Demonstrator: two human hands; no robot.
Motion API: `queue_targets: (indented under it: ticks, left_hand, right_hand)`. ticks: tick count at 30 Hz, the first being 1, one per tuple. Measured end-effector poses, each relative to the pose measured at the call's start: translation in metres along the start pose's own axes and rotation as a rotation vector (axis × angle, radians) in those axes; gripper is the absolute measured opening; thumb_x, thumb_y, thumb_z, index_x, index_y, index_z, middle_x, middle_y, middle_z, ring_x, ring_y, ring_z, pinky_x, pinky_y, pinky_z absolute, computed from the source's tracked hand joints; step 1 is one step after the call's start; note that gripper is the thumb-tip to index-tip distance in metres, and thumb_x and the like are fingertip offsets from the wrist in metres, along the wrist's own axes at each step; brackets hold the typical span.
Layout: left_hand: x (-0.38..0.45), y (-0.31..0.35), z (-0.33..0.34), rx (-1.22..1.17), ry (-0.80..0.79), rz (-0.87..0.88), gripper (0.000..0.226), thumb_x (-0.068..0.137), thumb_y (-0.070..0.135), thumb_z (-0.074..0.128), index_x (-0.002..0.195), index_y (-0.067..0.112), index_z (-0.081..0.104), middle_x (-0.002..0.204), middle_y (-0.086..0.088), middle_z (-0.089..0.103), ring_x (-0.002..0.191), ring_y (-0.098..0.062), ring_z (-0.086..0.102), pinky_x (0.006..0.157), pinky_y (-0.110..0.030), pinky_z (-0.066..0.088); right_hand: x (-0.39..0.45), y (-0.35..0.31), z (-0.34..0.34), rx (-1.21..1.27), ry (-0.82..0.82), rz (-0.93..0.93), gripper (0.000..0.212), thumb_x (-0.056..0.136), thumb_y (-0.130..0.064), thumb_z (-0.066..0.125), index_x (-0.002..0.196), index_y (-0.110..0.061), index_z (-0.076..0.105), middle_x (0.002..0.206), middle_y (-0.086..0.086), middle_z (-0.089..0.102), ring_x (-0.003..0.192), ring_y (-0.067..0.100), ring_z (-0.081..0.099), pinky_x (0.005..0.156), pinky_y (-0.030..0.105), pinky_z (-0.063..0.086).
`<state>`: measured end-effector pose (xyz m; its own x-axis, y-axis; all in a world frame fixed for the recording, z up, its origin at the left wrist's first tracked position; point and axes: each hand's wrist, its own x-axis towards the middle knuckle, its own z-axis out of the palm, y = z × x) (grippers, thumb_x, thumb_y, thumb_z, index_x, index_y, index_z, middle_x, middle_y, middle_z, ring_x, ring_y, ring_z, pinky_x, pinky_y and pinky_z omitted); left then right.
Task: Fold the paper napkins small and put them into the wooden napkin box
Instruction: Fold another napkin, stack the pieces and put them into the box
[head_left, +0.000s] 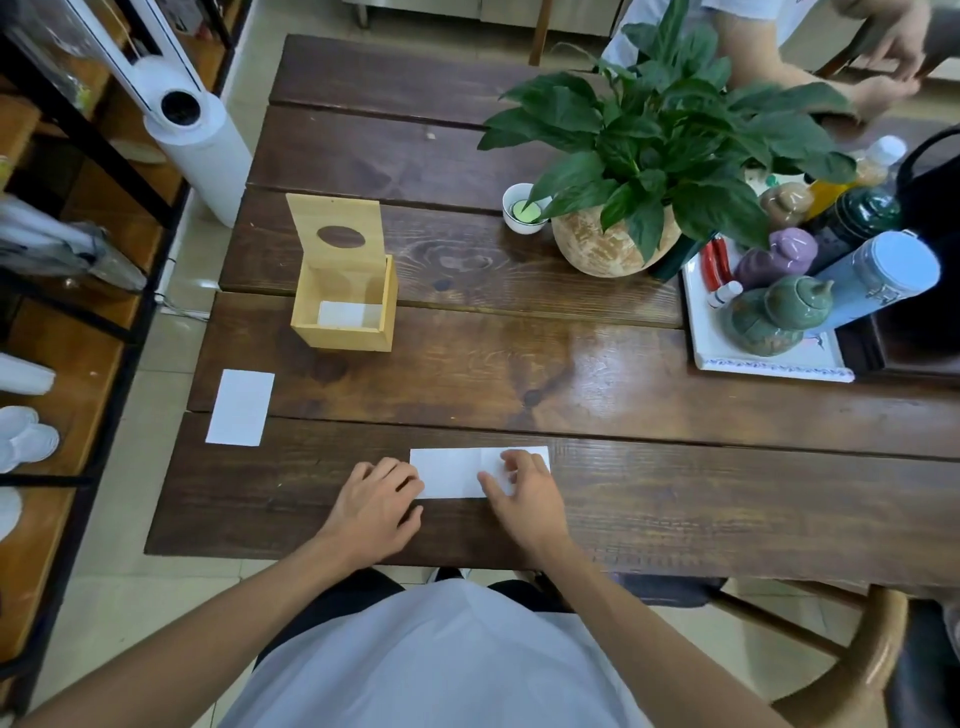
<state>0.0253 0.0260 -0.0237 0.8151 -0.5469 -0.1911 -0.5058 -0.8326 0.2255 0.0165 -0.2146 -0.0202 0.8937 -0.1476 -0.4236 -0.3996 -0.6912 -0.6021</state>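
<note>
A white paper napkin (452, 472), folded into a long strip, lies flat near the table's front edge. My left hand (376, 501) rests at its left end with fingers curled, fingertips touching the edge. My right hand (522, 491) presses on its right part with fingers spread. A second folded napkin (240, 408) lies at the table's left edge. The wooden napkin box (343, 304) stands behind it with its lid (335, 234) raised upright, and a white folded napkin (347, 314) sits inside.
A potted plant (649, 171) and a small white cup (523, 209) stand at mid table. A tray (769, 364) with teapots and bottles fills the right side. Another person's arms show at the far right. A white fan (192, 135) and shelves stand to the left.
</note>
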Motion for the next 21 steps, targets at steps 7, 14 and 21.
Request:
queue_targets:
  ticks: [7,14,21]
  left_hand:
    - [-0.007,-0.005,-0.002,-0.040,0.002,-0.007,0.035,0.087,0.037,0.045,0.107,0.026,0.071,0.116,0.010,0.068,0.106,-0.016,0.060,0.079,-0.035,0.050]
    - [-0.016,-0.003,-0.010,-0.233,0.048,-0.164,0.042,0.089,0.036,0.053,0.128,0.024,0.063,0.130,0.009,0.062,0.122,-0.012,0.050,0.090,-0.040,0.053]
    - [-0.030,-0.027,-0.044,-0.596,0.066,-0.279,0.060,0.090,0.037,0.067,0.146,0.036,0.046,0.148,0.017,0.046,0.139,-0.004,0.031,0.113,-0.027,0.030]
  right_hand:
    - [0.007,-0.040,0.029,0.015,0.014,0.083,0.036,0.092,-0.041,0.061,0.122,-0.021,0.058,0.111,-0.005,0.066,0.105,0.017,0.062,0.086,0.034,0.052]
    - [0.004,-0.050,0.025,-0.047,-0.021,-0.017,0.023,0.093,-0.029,0.057,0.111,-0.020,0.067,0.106,-0.001,0.070,0.095,0.022,0.067,0.078,0.033,0.051]
    - [0.005,-0.090,0.008,-0.201,-0.341,-0.543,0.020,0.097,-0.028,0.059,0.114,-0.024,0.069,0.108,-0.006,0.073,0.095,0.013,0.066,0.073,0.023,0.043]
